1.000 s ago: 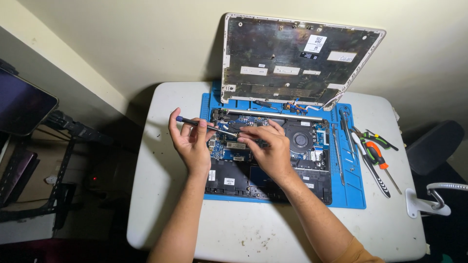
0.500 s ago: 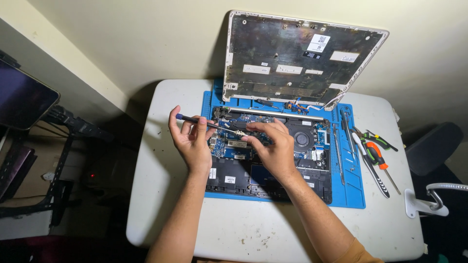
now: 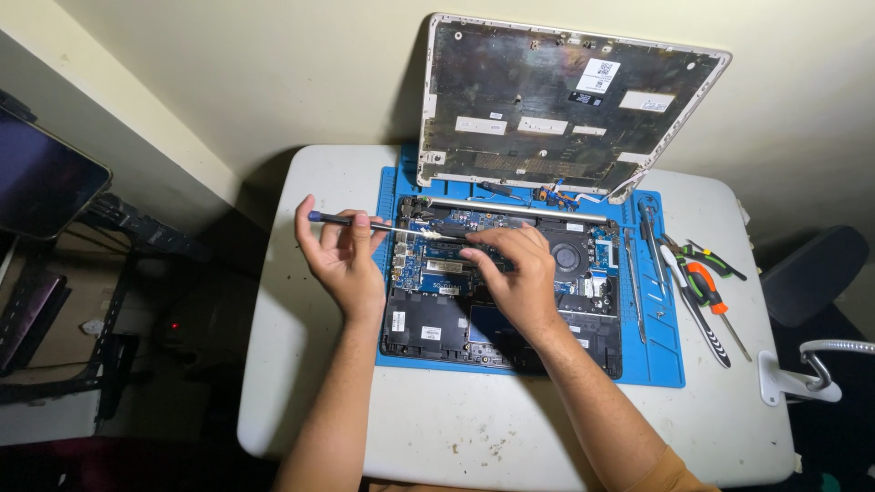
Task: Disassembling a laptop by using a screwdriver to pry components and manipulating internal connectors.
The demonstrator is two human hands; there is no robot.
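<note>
An opened laptop base [image 3: 583, 314] lies on a blue work mat [image 3: 661, 351], its circuit board and fan exposed. My left hand [image 3: 344, 260] holds a thin dark-handled screwdriver [image 3: 365, 221] nearly level, with the tip reaching toward the upper left of the board. My right hand [image 3: 515, 278] rests palm down on the board's middle, fingers pressing near the tool's tip. What lies under the right palm is hidden. The detached white bottom cover [image 3: 561, 109] leans upright against the wall behind the mat.
The mat lies on a small white table [image 3: 301, 364]. Pliers and screwdrivers [image 3: 702, 282] lie at the table's right side. A dark screen on a stand [image 3: 41, 182] is at the left, and a chair [image 3: 811, 273] at the right.
Both hands stay on the board. The camera view has shifted slightly, and the left hand's screwdriver has barely moved.
</note>
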